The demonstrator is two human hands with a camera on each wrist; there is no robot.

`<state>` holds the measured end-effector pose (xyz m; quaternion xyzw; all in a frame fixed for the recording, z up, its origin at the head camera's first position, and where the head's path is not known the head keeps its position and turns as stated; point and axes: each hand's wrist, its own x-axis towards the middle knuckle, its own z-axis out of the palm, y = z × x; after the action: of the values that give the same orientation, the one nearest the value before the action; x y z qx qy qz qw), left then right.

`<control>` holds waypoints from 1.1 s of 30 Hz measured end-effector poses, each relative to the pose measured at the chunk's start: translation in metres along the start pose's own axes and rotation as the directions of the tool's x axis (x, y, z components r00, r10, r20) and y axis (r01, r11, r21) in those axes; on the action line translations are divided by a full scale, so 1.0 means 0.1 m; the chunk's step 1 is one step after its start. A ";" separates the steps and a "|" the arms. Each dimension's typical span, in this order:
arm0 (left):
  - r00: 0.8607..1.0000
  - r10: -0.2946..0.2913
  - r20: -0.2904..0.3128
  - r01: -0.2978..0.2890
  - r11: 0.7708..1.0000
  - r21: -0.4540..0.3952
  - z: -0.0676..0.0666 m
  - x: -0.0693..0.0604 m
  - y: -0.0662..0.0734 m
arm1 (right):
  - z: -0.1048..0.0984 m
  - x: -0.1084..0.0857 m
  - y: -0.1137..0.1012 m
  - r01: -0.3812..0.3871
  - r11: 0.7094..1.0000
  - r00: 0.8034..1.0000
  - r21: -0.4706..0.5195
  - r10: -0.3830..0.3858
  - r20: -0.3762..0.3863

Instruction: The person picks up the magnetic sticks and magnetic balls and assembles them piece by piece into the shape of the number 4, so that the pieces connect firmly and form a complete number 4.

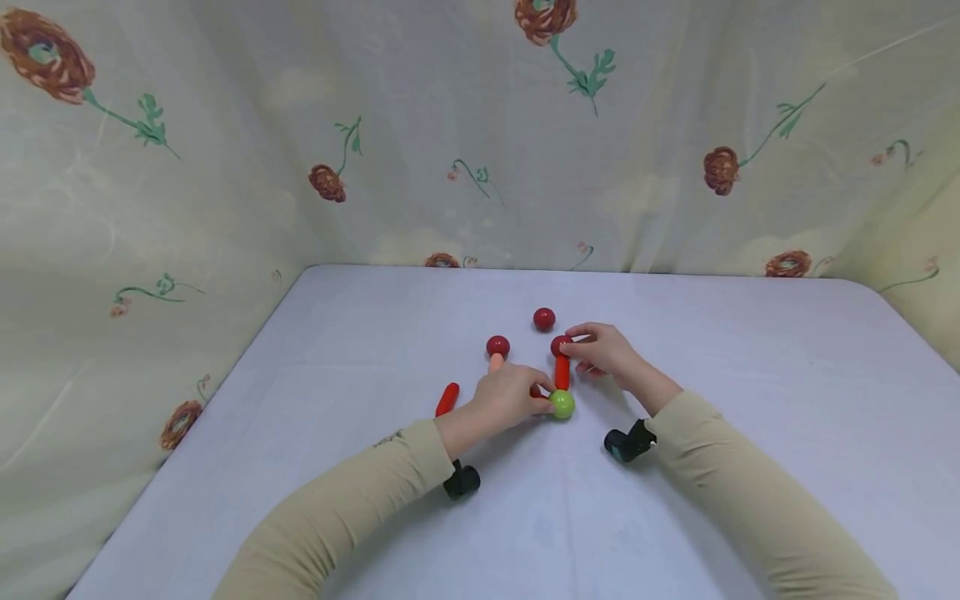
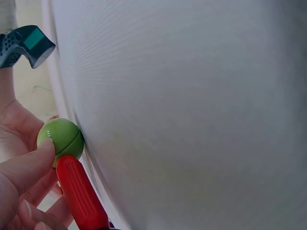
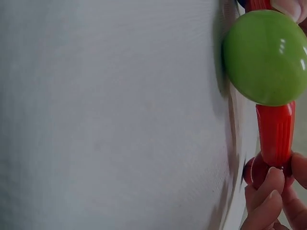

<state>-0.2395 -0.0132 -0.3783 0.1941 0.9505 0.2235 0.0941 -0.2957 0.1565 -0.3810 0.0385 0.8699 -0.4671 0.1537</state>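
My left hand [image 1: 510, 393] pinches a light green ball [image 1: 562, 404] near the middle of the table. A red ridged stick [image 1: 562, 372] runs from that ball to a dark red ball [image 1: 560, 345] on the far side. The fingers of my right hand [image 1: 603, 350] hold this dark red ball, seen also in the right wrist view as a red ball [image 3: 259, 170] at the stick's end. A second red stick [image 2: 82, 196] meets the green ball in the left wrist view. Its far part is mostly hidden under my left hand in the head view.
Beyond the hands lies a separate red ball [image 1: 544, 318]. Another red ball [image 1: 498, 347] touches a pale orange stick [image 1: 496, 362], partly covered by my left hand. One more red stick [image 1: 447, 400] shows behind the left forearm. A flowered curtain [image 1: 465, 133] backs the white table [image 1: 375, 325].
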 end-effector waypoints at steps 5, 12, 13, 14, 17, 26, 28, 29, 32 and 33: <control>1.000 0.001 0.001 -0.001 1.000 0.004 -0.02 -0.02 0.02 | 0.01 -0.01 0.00 -0.016 1.000 0.998 0.010 0.016 0.057; 1.000 -0.003 0.000 0.003 1.000 -0.002 -0.01 0.00 0.02 | -0.01 -0.03 0.01 -0.018 1.000 0.996 -0.008 0.019 0.091; 1.000 -0.002 0.000 0.002 1.000 -0.003 -0.01 -0.01 0.02 | -0.02 -0.04 0.01 -0.021 1.000 0.995 -0.009 0.022 0.098; 1.000 -0.003 -0.002 0.003 1.000 -0.004 0.00 0.00 0.01 | -0.02 -0.05 0.00 -0.024 1.000 0.994 -0.011 0.025 0.105; 1.000 -0.004 -0.005 0.004 1.000 -0.002 0.00 0.00 0.01 | -0.04 -0.07 0.00 -0.018 1.000 0.992 -0.026 0.021 0.128; 0.998 -0.058 -0.011 0.057 0.996 -0.069 -0.16 -0.04 -0.05 | -0.12 -0.27 0.01 0.068 0.989 0.985 -0.128 -0.046 0.168; 0.997 -0.070 -0.033 0.068 0.995 -0.072 -0.25 -0.05 -0.09 | -0.12 -0.32 0.01 0.089 0.985 0.979 -0.146 -0.060 0.195; 0.996 -0.077 -0.043 0.073 0.994 -0.075 -0.29 -0.06 -0.12 | -0.12 -0.35 0.01 0.099 0.983 0.976 -0.155 -0.065 0.208; 0.993 -0.099 -0.066 0.093 0.991 -0.094 -0.41 -0.09 -0.22 | -0.10 -0.41 0.02 0.123 0.976 0.967 -0.180 -0.077 0.241; 0.991 -0.113 -0.074 0.105 0.989 -0.102 -0.44 -0.11 -0.25 | -0.08 -0.43 0.02 0.129 0.973 0.965 -0.189 -0.079 0.251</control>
<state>-0.2497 -0.0556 -0.3502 0.1277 0.9507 0.2717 0.0774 -0.2563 0.1680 -0.3652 -0.0805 0.8888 -0.3842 0.2367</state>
